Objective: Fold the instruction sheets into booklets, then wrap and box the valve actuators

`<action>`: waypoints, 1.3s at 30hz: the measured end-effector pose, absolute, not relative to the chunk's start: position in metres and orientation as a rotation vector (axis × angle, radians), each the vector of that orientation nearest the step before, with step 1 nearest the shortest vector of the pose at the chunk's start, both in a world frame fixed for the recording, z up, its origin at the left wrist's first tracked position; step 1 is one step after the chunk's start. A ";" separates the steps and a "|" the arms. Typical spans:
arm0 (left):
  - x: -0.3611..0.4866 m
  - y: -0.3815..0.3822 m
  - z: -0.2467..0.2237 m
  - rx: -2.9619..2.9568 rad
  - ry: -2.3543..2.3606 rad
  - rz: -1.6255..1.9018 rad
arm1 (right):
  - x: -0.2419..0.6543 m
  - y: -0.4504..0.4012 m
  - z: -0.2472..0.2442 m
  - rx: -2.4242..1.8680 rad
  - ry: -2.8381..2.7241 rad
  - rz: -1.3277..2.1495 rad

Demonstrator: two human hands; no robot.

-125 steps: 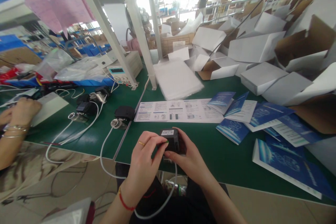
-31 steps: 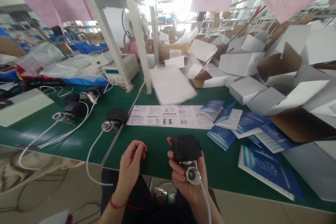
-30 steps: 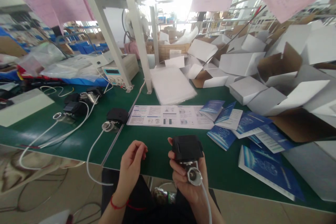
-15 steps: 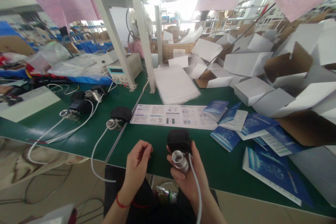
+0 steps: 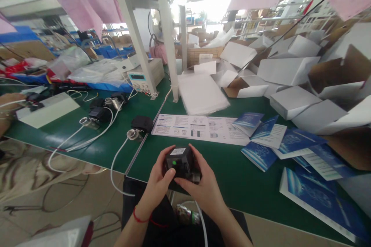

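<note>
Both my hands grip a motorized valve (image 5: 180, 161), a black box-shaped actuator with a metal pipe body, above the front edge of the green bench. My left hand (image 5: 160, 175) wraps its left side, thumb on the face near a green dot. My right hand (image 5: 203, 179) closes round the right side, by the metal port. A white cable hangs down from the valve toward my lap. Left of my hands, a second motorized valve (image 5: 140, 126) lies on the bench with its cable drooping over the edge. A printed instruction sheet (image 5: 199, 128) lies just beyond my hands.
Blue booklets (image 5: 301, 142) lie scattered at right, before a heap of white cardboard boxes (image 5: 290, 69). A stack of plastic bags (image 5: 203, 94) and a power supply (image 5: 145, 79) stand behind. More valves (image 5: 100, 114) sit at left, near another person's hand (image 5: 11, 102).
My left hand, earlier beside the valve with nothing visible in it, now grips it too. The valve has turned, showing its labelled face, and moved slightly left. The view has shifted left.
</note>
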State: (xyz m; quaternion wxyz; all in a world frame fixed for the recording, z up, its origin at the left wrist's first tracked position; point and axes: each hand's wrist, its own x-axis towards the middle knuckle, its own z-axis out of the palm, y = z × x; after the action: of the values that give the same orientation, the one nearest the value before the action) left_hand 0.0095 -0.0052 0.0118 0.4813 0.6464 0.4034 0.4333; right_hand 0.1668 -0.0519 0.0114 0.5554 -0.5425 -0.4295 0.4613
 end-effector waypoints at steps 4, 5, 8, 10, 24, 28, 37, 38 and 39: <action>0.014 -0.005 0.014 1.471 0.974 0.997 | 0.168 -0.053 0.009 -1.339 -1.160 0.976; 0.015 -0.005 0.016 1.438 0.974 0.984 | 0.168 -0.054 0.008 -1.339 -1.174 0.972; 0.019 -0.006 0.020 1.363 1.001 0.994 | 0.168 -0.058 0.006 -1.337 -1.170 0.988; 0.019 -0.004 0.020 1.333 1.036 1.044 | 0.168 -0.060 0.007 -1.333 -1.130 1.023; 0.012 -0.006 0.018 1.236 0.624 0.977 | 0.172 -0.063 0.007 -0.798 -0.279 1.775; 0.016 -0.007 0.032 1.167 0.625 0.873 | 0.168 -0.067 0.003 -0.698 -0.249 1.900; 0.034 -0.006 0.043 1.149 0.999 1.090 | 0.186 -0.091 0.014 -0.879 -0.612 1.509; 0.037 -0.006 0.045 1.161 1.041 1.102 | 0.187 -0.091 0.016 -0.894 -0.690 1.479; 0.039 -0.006 0.047 1.175 1.074 1.102 | 0.188 -0.090 0.018 -0.900 -0.745 1.465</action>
State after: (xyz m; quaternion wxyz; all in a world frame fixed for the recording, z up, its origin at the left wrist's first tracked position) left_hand 0.0392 -0.0059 0.0468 0.5668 0.4999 0.4571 0.4689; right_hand 0.1876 -0.0903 0.0179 0.5923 -0.3871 -0.3202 0.6300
